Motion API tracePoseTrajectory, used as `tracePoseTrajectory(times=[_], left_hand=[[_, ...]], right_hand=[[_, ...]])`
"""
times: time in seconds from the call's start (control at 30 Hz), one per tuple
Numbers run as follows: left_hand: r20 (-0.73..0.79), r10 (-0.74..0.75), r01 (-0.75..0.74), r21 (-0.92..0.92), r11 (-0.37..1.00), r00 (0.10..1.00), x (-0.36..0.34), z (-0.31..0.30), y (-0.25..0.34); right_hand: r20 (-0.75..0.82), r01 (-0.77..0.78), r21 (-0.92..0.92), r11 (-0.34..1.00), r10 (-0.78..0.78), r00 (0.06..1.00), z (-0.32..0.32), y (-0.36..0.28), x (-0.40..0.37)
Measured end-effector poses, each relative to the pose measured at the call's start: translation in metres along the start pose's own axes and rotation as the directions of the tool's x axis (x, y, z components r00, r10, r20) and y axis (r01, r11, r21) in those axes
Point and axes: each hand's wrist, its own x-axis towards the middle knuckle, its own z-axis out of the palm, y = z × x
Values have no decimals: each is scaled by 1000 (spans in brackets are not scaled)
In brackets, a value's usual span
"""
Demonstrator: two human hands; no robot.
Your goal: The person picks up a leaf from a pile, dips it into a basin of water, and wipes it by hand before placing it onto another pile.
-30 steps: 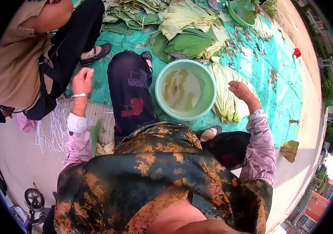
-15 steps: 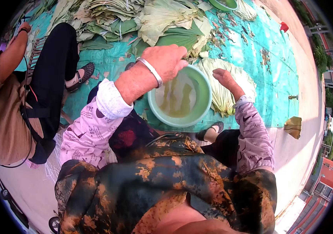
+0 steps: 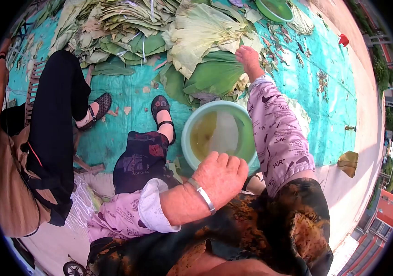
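Observation:
My left hand (image 3: pixel 222 172), with a silver bracelet at the wrist, is closed in a fist over the near rim of a pale green basin (image 3: pixel 186 138). Its fingertips are turned away, so anything inside them is hidden. Cloudy, yellowish water (image 3: pixel 205 131) lies in the basin. Farther out, my right hand (image 3: pixel 249 60) is at the right edge of a large, pale dried lotus leaf (image 3: pixel 201 34), its fingers bent together against that edge. A greener lotus leaf (image 3: pixel 217 78) lies below it. Another pale leaf (image 3: pixel 300 112) shows partly behind my right sleeve.
Stacked leaves (image 3: pixel 127 20) lie at the back on a turquoise tarp (image 3: pixel 113 152). A second green basin (image 3: pixel 275 10) stands at the far right, near leaf scraps (image 3: pixel 323 80). At left sits another person (image 3: pixel 54 110). My shoe (image 3: pixel 162 110) is left of the basin.
My left hand has come back toward me from above the basin's far rim. My right hand has reached forward from beside the basin to the pale leaf. The view has shifted slightly.

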Motion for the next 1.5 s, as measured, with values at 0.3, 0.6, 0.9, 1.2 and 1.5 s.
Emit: tracePoseTrajectory(times=[0.3,0.6,0.9,1.2,1.5], left_hand=[[13,-106,106,-44,993,994,3,-7,-21],[8,-155,155,-58,986,988,11,-2,-23],[-50,-136,137,20,990,989,18,1,-21],[-452,-155,171,-5,985,878,49,9,-57],[-269,-55,40,-59,997,962,45,80,-33]], right_hand=[[71,165,-875,456,-215,974,34,-2,111],[0,10,-985,174,-59,998,47,-19,80],[192,22,-374,927,55,980,10,-54,8],[79,38,-29,999,-35,996,-45,-107,-201],[185,6,163,987,-37,982,-51,-99,-377]])
